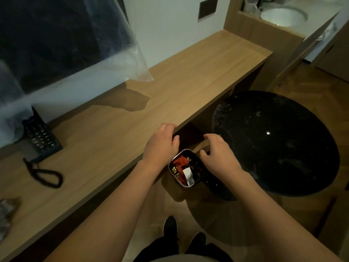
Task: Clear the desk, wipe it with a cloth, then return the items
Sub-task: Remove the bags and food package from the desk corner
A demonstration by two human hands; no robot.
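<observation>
Both hands hover below the desk's front edge, over a small waste bin. The left hand (162, 141) curls its fingers loosely at the edge of the wooden desk (117, 129); whether it grips anything cannot be told. The right hand (219, 155) is relaxed with fingers bent, holding nothing visible. One bin (184, 170) on the floor holds red and white litter. On the desk lie one black telephone (40, 136) with its coiled cord (45, 175). One round black table (275, 142) stands right; a washbasin (283, 17) sits beyond.
</observation>
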